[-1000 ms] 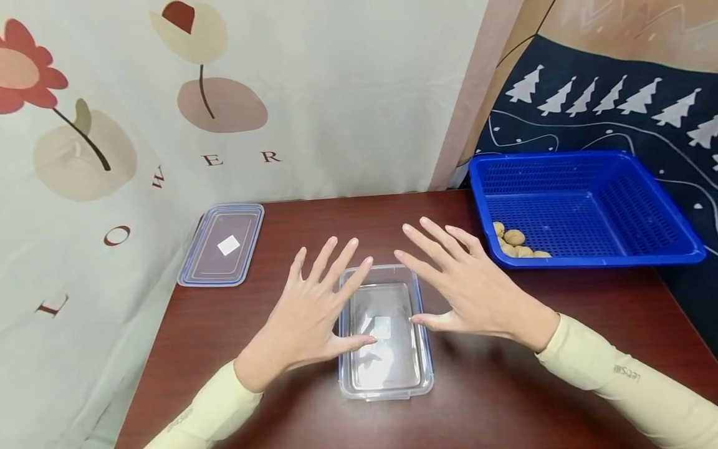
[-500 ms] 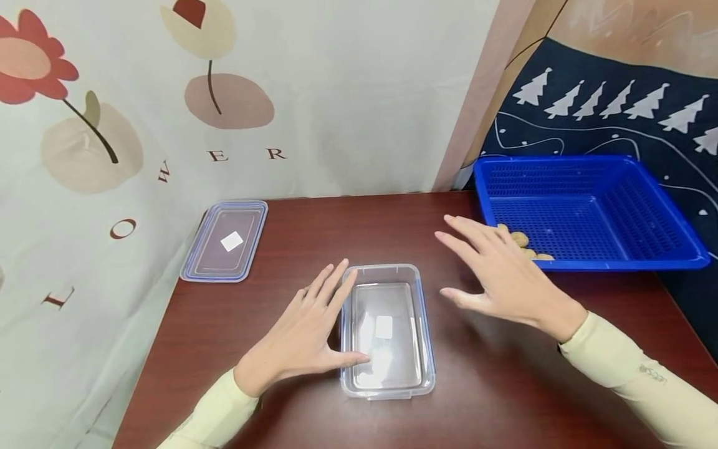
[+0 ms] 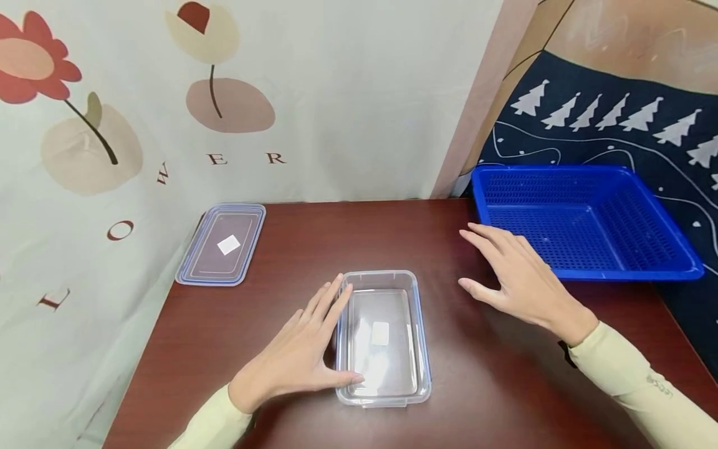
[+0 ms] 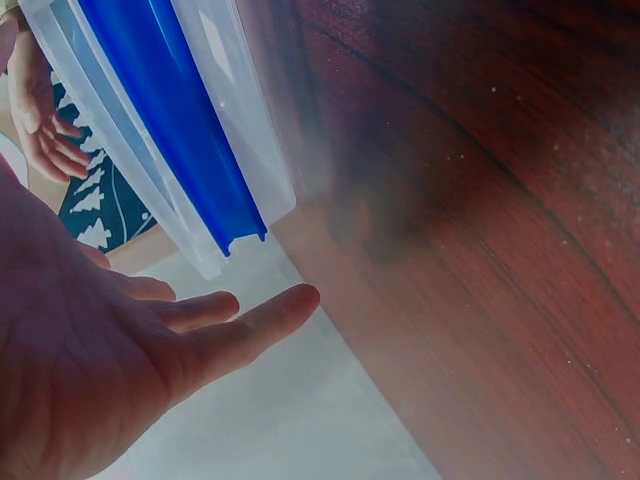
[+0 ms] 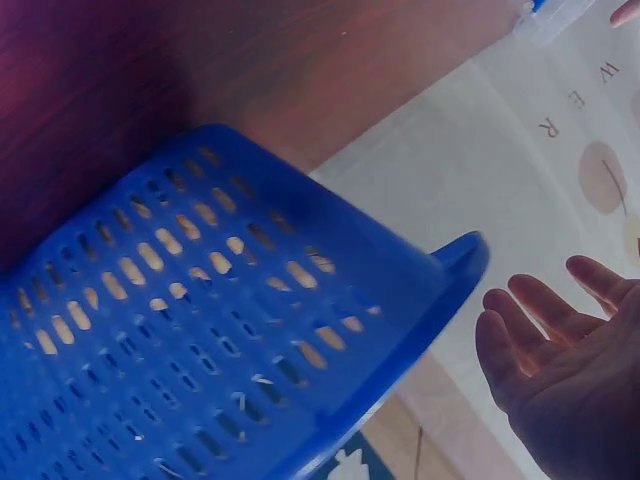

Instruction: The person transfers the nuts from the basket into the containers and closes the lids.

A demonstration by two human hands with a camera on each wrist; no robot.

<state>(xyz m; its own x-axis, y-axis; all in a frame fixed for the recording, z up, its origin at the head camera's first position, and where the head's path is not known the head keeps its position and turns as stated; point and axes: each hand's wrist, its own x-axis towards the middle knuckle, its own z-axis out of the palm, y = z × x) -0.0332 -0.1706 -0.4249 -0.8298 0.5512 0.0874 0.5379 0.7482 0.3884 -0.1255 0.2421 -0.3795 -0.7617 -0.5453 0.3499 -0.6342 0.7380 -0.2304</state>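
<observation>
A clear plastic food container (image 3: 391, 305) with blue side strips stands lidless on the table, in the middle of the head view. My left hand (image 3: 294, 355) is at its left side, fingers straight and thumb over the near left rim; whether it touches is unclear. In the left wrist view, the fingers (image 4: 255, 330) lie beside the container's blue strip (image 4: 185, 130). My right hand (image 3: 521, 280) hovers by the near left corner of the blue basket (image 3: 628, 274), fingers spread and holding nothing. Tan patches show through the basket's slotted wall (image 5: 350, 270); the hand hides that corner's inside.
A flat, clear lid (image 3: 221, 265) with a blue seal and white label lies at the table's back left. Behind the dark red wooden table (image 3: 359, 231) hangs a pale flower-print cloth (image 3: 359, 112). A dark cloth with white trees (image 3: 594, 146) hangs behind the basket.
My right hand has moved right, from over the container to the basket's near left corner, covering the walnuts seen there earlier. My left hand has lowered to the container's left side.
</observation>
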